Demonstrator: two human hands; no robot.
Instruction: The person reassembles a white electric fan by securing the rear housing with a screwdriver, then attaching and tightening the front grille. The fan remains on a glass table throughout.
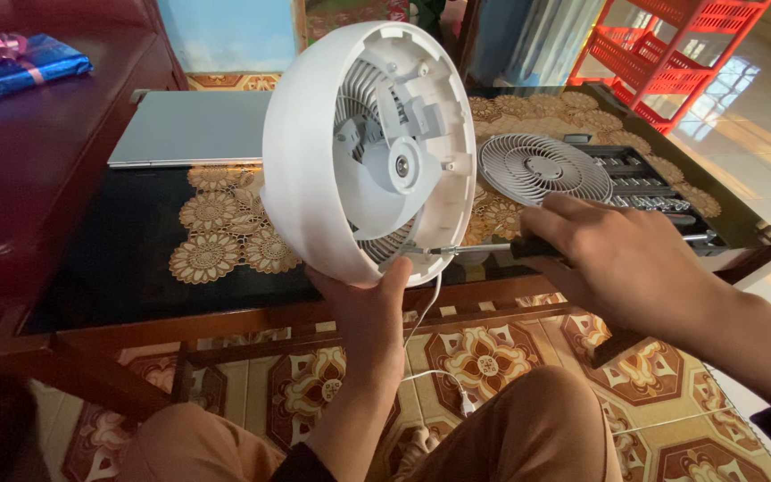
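Over the table (pixel 136 295), left hand (pixel 363 308) cradling white fan housing (pixel 314 143), right fingers (pixel 573 223) clenched round screwdriver (pixel 484 249); blue gift-wrapped package (pixel 20 64) far left.

Person seen from own head camera. Both forearms are bare from wrist to near the elbow. Left hand (pixel 369 308): no ring, watch or glove visible. Right hand (pixel 622 259): likewise bare, no jewellery visible. A dark sleeve edge shows at the right elbow, at the frame's lower right corner, and a dark garment edge at the bottom centre. Legs are clothed in tan-brown trousers, plain fabric, no pattern. A bare foot shows between the knees.
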